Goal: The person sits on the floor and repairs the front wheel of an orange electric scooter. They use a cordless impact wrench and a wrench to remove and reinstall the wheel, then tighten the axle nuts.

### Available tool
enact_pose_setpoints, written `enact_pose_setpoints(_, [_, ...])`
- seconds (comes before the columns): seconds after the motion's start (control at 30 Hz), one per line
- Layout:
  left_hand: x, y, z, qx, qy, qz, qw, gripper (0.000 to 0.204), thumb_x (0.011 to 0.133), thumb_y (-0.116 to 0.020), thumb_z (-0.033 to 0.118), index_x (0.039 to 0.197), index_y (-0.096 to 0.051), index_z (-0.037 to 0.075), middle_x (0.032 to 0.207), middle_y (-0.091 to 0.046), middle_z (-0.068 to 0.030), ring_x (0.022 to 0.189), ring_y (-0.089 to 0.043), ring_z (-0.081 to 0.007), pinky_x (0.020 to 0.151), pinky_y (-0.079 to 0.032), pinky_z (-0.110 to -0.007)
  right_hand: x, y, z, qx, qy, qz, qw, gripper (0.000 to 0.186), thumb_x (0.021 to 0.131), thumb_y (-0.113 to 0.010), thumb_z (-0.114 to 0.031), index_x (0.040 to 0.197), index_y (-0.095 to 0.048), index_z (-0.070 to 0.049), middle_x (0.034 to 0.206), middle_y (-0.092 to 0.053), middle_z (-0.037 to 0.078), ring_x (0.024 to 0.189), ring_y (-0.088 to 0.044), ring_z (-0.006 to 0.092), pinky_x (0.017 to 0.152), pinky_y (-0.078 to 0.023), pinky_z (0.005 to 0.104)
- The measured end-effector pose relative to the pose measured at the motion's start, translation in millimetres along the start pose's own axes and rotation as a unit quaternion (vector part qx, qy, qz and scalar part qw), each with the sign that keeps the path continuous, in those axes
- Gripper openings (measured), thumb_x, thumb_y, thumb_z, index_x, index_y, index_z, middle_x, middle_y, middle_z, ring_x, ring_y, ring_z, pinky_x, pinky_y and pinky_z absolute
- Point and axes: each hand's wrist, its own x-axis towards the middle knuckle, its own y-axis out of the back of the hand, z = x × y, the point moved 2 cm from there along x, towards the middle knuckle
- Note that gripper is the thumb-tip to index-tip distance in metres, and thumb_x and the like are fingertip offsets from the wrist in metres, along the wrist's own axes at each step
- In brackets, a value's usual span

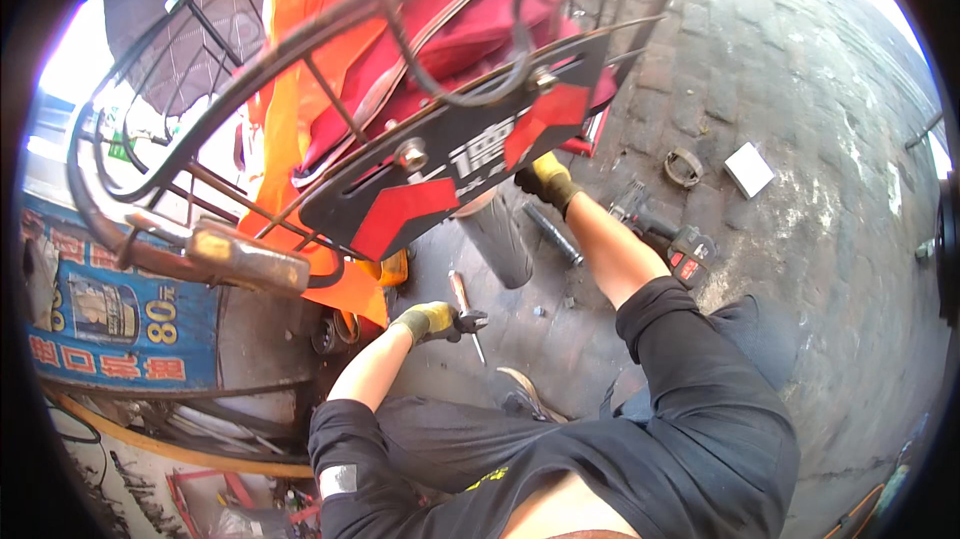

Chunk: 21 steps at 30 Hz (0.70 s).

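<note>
My left hand [428, 320], in a yellow and black work glove, is closed round the middle of a screwdriver [459, 291]. Its orange-brown handle points away from me and its thin shaft toward me. Further off, my right hand [550, 181], gloved the same way, reaches behind a black and red plate [450, 174] on a metal rack; its fingers are hidden. Below the plate a dark cylinder [497, 244] slants down between my hands. A coil-spring shock absorber [552, 234] lies on the ground beside my right forearm.
Right of my arm lie a cordless power tool [675, 247], a round metal ring [683, 169] and a white box [749, 170]. Small metal pieces [540, 311] dot the ground near my shoe [525, 394]. The wire rack [300, 64] with red bags overhangs; a blue banner [130, 314] stands left.
</note>
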Motion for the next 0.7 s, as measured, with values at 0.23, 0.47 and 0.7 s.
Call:
enact_pose_setpoints(0.23, [9,-2,1,0.015,-0.024,0.029,0.999,0.036,0.084,-0.075,0.032,0.111,-0.078,0.008,0.076,-0.073,-0.0093,0.063,-0.071,-0.0219,0.061,-0.055,-0.039,-3,6,68,0.234,-0.064,0.006,0.970,0.065,0.101,-0.061,-0.060,0.124,-0.062,0.001,0.088,-0.077,0.022,0.075,-0.076,0.0353,0.065,-0.059,0.0467])
enact_pose_setpoints(0.47, [12,-11,28,0.032,-0.082,0.001,0.996,0.051,0.084,-0.077,0.043,0.120,-0.076,0.008,0.104,-0.079,-0.0161,0.097,-0.075,-0.0312,0.088,-0.057,-0.044,-71,-31,146,-0.556,-0.063,0.058,0.827,0.041,0.105,-0.056,-0.023,0.142,-0.065,-0.008,0.127,-0.076,0.018,0.118,-0.076,0.0336,0.094,-0.060,0.0551])
enact_pose_setpoints(0.7, [27,-22,25,0.014,-0.212,0.004,0.977,0.043,0.095,-0.067,0.038,0.125,-0.076,0.007,0.101,-0.080,-0.0097,0.094,-0.076,-0.0242,0.087,-0.059,-0.038,-63,-8,107,0.174,-0.293,-0.068,0.938,0.032,0.098,-0.067,-0.025,0.104,-0.074,0.006,0.095,-0.076,0.019,0.078,-0.076,0.0279,0.068,-0.063,0.0404])
